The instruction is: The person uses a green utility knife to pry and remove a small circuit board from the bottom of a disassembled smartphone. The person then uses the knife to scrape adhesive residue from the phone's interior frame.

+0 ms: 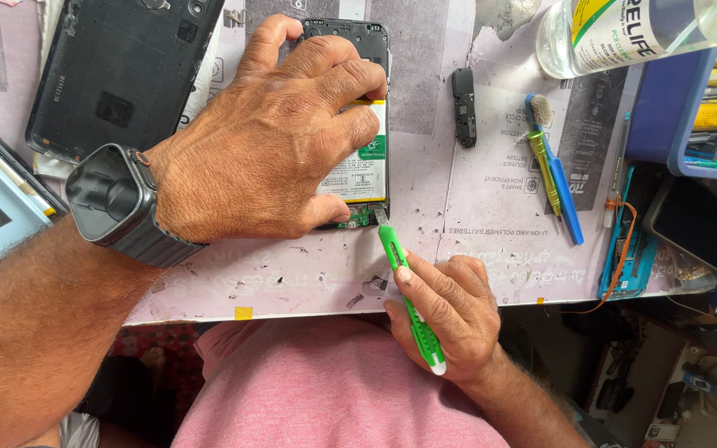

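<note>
Left hand [267, 141] is flat over the opened phone [358, 124], fingers spread and pressing on the battery, near the worktop's middle. Right hand [446, 311] has its fingers wrapped tight around a green knife [404, 286] at the near edge, tip touching the phone's bottom end by the small green board. I'd say keep the blade shallow and lever gently, away from the battery, with steady downward pressure so the phone can't skid. The tip sits just beside the left thumb, so watch that.
</note>
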